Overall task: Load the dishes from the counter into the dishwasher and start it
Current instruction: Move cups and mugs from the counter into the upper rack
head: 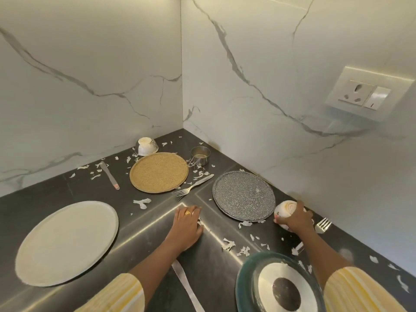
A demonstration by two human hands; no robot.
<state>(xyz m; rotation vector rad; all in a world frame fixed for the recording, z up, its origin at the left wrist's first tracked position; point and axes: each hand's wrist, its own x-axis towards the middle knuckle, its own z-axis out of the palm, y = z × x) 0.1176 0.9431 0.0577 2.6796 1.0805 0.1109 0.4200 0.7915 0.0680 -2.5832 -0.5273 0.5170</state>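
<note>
On the dark corner counter [67,190] lie a large white plate [67,242], a tan woven-look plate [159,172], and a grey speckled plate [243,195]. My right hand [297,218] grips a small white bowl [284,210] turned upside down beside the grey plate. My left hand [186,224] rests flat on the counter, fingers straight. A fork [193,187] lies between the tan and grey plates. A second fork [323,225] lies right of the bowl. Another upturned white bowl [146,147] and a steel measuring cup [200,155] stand near the corner.
A green-rimmed plate with an upturned glass bowl [279,287] sits at the near right. One knife [109,175] lies at the left back, another flat utensil [186,287] near my left forearm. Torn white scraps [228,244] litter the counter. A wall socket [364,95] is at the right.
</note>
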